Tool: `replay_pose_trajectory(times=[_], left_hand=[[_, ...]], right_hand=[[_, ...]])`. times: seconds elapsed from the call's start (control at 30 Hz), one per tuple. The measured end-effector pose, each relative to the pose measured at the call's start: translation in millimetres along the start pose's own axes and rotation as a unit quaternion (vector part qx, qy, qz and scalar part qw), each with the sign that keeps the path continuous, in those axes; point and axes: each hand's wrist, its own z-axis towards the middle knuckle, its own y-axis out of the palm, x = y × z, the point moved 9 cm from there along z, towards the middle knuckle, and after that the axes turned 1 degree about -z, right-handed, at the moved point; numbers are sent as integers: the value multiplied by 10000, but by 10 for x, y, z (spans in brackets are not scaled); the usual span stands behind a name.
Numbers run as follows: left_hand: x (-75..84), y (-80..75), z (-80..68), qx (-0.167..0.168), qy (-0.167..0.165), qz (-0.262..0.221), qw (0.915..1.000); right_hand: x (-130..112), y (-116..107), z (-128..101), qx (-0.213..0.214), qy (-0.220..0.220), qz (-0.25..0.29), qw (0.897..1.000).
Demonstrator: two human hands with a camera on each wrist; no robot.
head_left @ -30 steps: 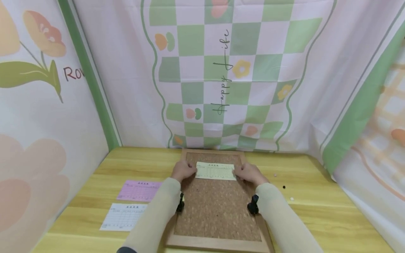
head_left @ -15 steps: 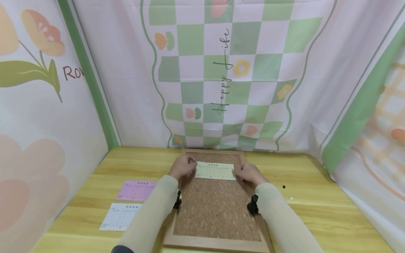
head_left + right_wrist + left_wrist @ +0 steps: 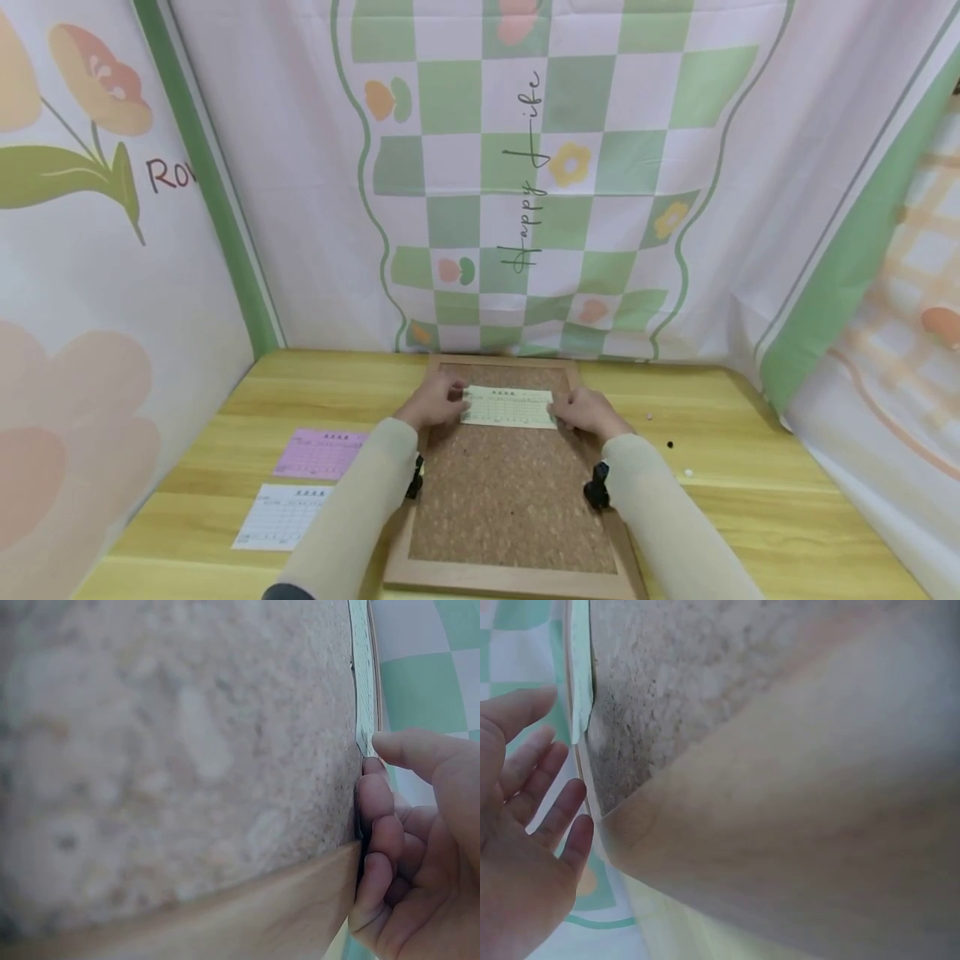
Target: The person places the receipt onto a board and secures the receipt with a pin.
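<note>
A pale yellow-green printed slip (image 3: 508, 407) lies over the upper part of a wood-framed cork board (image 3: 513, 500). At its right edge my right hand (image 3: 592, 412) pinches it between thumb and forefinger, the other fingers curled against the cork, as the right wrist view shows. My left hand (image 3: 435, 402) is at the slip's left edge in the head view. Seen from the left wrist, its fingers (image 3: 559, 810) are relaxed and spread, thumb apart from them, beside the slip's corner (image 3: 581, 712) with nothing held.
Left of the board, a pink slip (image 3: 318, 454) and a white slip (image 3: 277, 517) lie on the wooden table (image 3: 750, 517), partly behind the left sleeve. Small pink, black (image 3: 670, 444) and white (image 3: 687, 472) pieces lie to the right. A checked curtain (image 3: 517, 208) hangs behind.
My left hand has loosened its fingers at the slip's left edge and its forearm has shifted slightly left. The right hand stays on the slip's right edge.
</note>
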Motion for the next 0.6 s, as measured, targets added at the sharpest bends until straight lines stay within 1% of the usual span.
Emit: replay_pose_trajectory(times=[0.07, 0.2, 0.47, 0.6], left_hand=[[9, 14, -6, -67, 83, 118, 9999], [53, 18, -24, -82, 241, 363, 9990], [42, 58, -27, -252, 207, 737, 9967], [58, 74, -36, -307, 352, 950, 9944]], right_hand=[[-10, -1, -10, -8, -1, 32, 10000], [-10, 8, -12, 4, 26, 132, 9999], [-8, 17, -17, -28, 42, 201, 9998], [-6, 15, -19, -32, 61, 200, 9998]])
